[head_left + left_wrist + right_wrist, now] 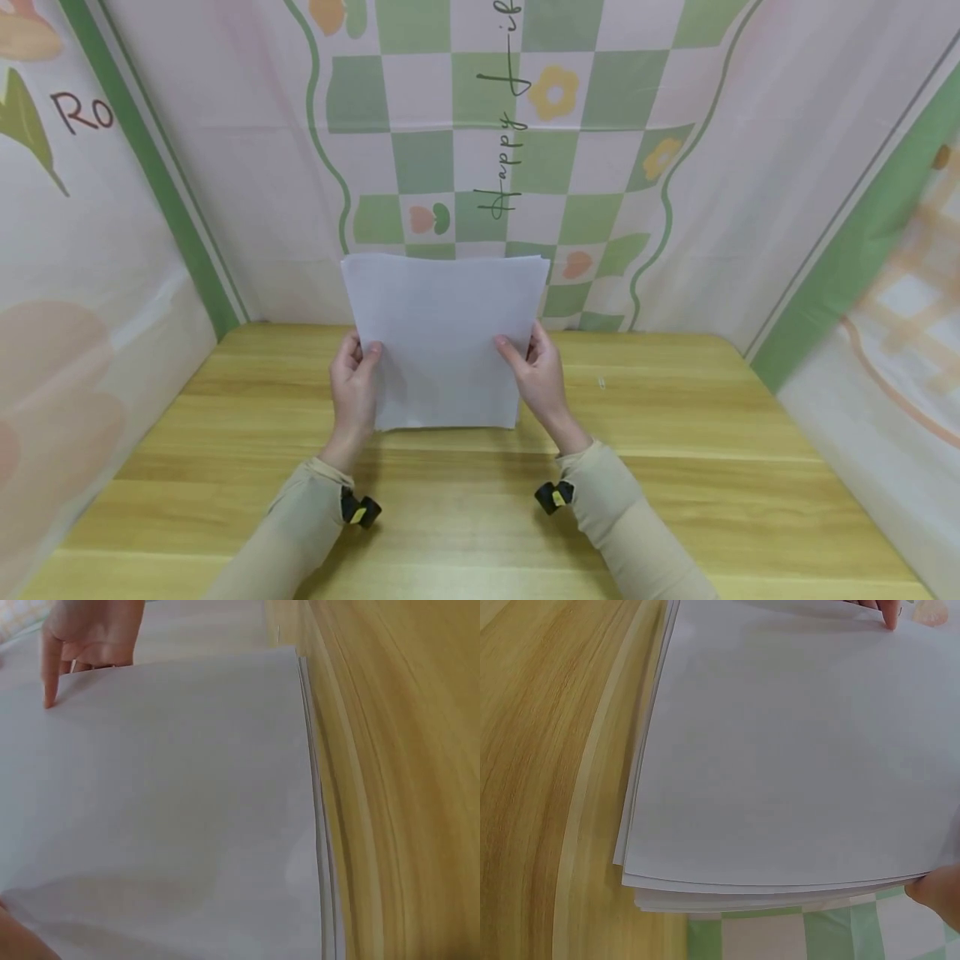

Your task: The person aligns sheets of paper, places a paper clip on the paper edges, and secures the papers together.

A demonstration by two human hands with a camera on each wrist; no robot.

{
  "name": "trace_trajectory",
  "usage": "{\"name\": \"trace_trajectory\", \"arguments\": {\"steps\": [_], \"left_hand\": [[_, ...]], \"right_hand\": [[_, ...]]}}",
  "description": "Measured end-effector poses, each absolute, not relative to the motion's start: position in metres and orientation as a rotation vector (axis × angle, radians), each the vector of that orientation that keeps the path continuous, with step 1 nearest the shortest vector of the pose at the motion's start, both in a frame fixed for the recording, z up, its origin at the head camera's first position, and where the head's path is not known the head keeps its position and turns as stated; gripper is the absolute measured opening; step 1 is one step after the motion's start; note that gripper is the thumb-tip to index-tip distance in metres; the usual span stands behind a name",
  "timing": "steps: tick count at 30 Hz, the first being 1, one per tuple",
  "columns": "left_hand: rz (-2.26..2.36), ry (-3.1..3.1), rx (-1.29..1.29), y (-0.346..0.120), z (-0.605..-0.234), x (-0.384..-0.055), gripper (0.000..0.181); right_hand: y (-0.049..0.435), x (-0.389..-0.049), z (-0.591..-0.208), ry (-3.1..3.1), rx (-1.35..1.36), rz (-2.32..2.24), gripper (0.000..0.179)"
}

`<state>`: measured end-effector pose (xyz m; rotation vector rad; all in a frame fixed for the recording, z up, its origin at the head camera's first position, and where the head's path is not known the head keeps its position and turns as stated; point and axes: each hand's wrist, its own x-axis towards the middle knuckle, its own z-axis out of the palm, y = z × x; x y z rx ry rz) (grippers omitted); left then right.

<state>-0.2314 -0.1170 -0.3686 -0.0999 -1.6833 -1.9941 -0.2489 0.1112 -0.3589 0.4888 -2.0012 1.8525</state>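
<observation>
Left hand [355, 379] and right hand [538, 375] each pinching a side of upright paper stack [448, 333], bottom edge on table [675, 467].

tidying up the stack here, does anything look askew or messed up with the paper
Slightly. The sheets in the paper stack, held upright on the table between the left hand and right hand, are not flush: both wrist views show stepped edges. No tears or creases are visible.
</observation>
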Motion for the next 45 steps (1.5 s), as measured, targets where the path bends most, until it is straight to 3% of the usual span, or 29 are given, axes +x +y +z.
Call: {"name": "trace_trajectory", "arguments": {"steps": [45], "left_hand": [[-2.009, -1.769, -0.096, -0.1195, -0.3736, -0.2304, 0.028]], "right_hand": [[0.1138, -0.2518, -0.3646, -2.000, 0.516, 1.993, 0.046]]}}
